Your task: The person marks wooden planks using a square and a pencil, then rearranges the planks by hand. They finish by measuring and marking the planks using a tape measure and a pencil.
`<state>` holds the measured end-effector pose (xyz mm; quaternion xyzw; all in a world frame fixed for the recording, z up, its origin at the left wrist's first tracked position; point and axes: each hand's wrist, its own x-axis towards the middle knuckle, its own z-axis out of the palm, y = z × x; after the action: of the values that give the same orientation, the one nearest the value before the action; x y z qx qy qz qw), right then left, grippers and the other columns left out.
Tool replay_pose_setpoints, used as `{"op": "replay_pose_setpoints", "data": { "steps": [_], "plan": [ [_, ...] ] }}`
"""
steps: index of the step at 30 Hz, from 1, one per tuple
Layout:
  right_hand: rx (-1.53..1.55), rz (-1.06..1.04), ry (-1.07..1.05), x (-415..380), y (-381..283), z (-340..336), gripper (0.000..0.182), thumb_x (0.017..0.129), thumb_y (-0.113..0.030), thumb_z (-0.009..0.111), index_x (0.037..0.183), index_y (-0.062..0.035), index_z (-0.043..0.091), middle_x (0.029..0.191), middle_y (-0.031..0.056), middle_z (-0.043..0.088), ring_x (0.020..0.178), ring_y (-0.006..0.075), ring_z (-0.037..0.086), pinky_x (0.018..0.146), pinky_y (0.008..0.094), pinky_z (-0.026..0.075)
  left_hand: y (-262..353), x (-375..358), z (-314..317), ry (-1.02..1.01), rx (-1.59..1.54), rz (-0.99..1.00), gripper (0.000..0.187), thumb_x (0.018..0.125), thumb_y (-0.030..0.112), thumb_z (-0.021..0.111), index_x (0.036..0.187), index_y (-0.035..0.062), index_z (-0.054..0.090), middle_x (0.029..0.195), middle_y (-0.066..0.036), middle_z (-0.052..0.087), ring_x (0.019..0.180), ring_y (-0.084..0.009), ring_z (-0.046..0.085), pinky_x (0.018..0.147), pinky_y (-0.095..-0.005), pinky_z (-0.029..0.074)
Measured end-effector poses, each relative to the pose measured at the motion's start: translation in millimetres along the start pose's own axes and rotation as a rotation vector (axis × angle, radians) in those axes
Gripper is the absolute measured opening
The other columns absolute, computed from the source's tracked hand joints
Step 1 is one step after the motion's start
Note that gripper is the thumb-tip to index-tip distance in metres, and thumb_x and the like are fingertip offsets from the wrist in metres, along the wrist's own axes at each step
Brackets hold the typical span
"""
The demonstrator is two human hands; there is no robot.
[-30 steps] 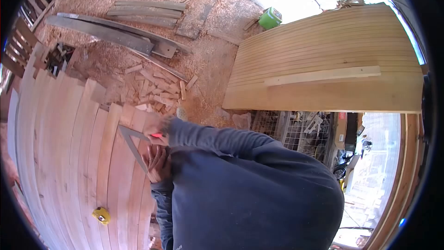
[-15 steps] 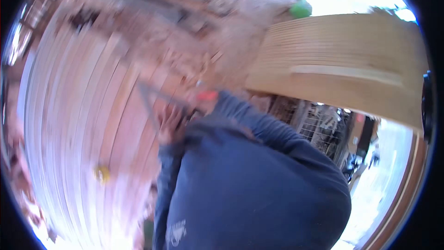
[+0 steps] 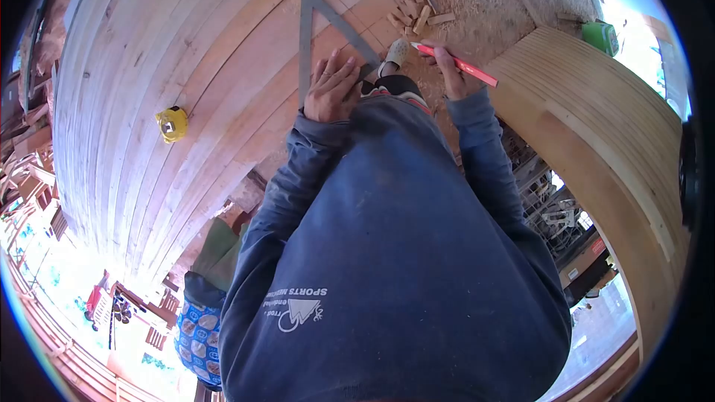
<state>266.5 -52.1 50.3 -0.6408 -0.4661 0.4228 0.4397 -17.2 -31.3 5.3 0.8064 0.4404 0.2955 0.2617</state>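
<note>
My left hand (image 3: 333, 89) lies with its fingers spread on the wooden boards (image 3: 223, 52), at the near part of a grey metal triangle square (image 3: 306, 37). The square lies flat, its pointed corner away from me. Held up to the right, clear of the boards, my right hand (image 3: 456, 74) grips a red pencil (image 3: 465, 68), whose tip points left. On the boards to the left sits a yellow tape measure (image 3: 172, 125).
Wood offcuts (image 3: 421, 19) and sawdust lie beyond the boards' edge. At the right stands a ridged wooden panel (image 3: 588, 97), with a green object (image 3: 600, 38) behind it. A blue patterned bag (image 3: 199, 339) is at the lower left.
The view has turned and become sharper. My right hand with the red pencil has moved away from the square to the right. My left hand remains at the square.
</note>
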Motion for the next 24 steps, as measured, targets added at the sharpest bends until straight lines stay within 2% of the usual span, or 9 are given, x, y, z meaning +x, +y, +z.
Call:
{"op": "replay_pose_setpoints", "data": {
  "steps": [4, 7, 10, 13, 22, 24],
  "plan": [
    [0.094, -0.049, -0.024, 2, -4, 9, 0.028, 0.109, -0.019, 0.056, 0.118, 0.0015, 0.073, 0.098, 0.0058, 0.074, 0.090, 0.0119, 0.067, 0.079, 0.0296, 0.053, 1, 2, -1, -0.003, 0.012, -0.001, 0.035, 0.086, 0.012, 0.082, 0.120, 0.0037, 0.077, 0.136, -0.010, 0.071, 0.145, -0.0345, 0.053, 0.120, -0.0544, 0.040],
    [0.124, 0.060, -0.063, -3, -13, 7, 0.029, 0.110, -0.019, 0.056, 0.119, 0.0018, 0.073, 0.097, 0.0063, 0.073, 0.082, 0.0115, 0.067, 0.074, 0.0282, 0.053, 4, 1, -4, -0.001, -0.001, -0.004, 0.034, 0.085, 0.011, 0.082, 0.118, 0.0029, 0.077, 0.135, -0.010, 0.071, 0.144, -0.0345, 0.054, 0.120, -0.0537, 0.041],
    [0.070, 0.007, -0.083, 0, -17, 6, 0.030, 0.110, -0.021, 0.056, 0.119, 0.0022, 0.073, 0.095, 0.0068, 0.073, 0.077, 0.0111, 0.068, 0.072, 0.0265, 0.053, 0, -1, -2, -0.002, -0.013, -0.011, 0.034, 0.085, 0.010, 0.081, 0.118, 0.0021, 0.077, 0.136, -0.011, 0.071, 0.144, -0.0338, 0.054, 0.121, -0.0518, 0.040],
    [0.030, 0.062, -0.168, 1, -12, 1, 0.041, 0.113, -0.029, 0.048, 0.131, 0.0009, 0.070, 0.119, 0.0099, 0.074, 0.103, 0.0154, 0.067, 0.092, 0.0316, 0.054, -1, -2, -2, -0.027, -0.025, -0.029, 0.034, 0.086, 0.010, 0.080, 0.119, 0.0017, 0.078, 0.138, -0.013, 0.071, 0.146, -0.0328, 0.053, 0.123, -0.0490, 0.038],
    [0.025, 0.006, -0.166, 3, -13, 8, 0.039, 0.112, -0.029, 0.051, 0.130, -0.0003, 0.071, 0.118, 0.0094, 0.075, 0.100, 0.0165, 0.068, 0.090, 0.0312, 0.055, -2, 0, -3, -0.006, -0.107, -0.010, 0.032, 0.084, 0.006, 0.080, 0.115, -0.0015, 0.077, 0.136, -0.015, 0.071, 0.144, -0.0337, 0.054, 0.124, -0.0486, 0.038],
    [0.013, -0.032, -0.120, 4, -18, 11, 0.034, 0.110, -0.027, 0.055, 0.124, -0.0013, 0.074, 0.101, 0.0061, 0.073, 0.083, 0.0130, 0.067, 0.074, 0.0282, 0.054, -3, 0, -1, -0.008, -0.102, -0.003, 0.031, 0.085, 0.006, 0.080, 0.115, -0.0020, 0.077, 0.135, -0.016, 0.071, 0.144, -0.0344, 0.054, 0.124, -0.0488, 0.038]
  ]
}}
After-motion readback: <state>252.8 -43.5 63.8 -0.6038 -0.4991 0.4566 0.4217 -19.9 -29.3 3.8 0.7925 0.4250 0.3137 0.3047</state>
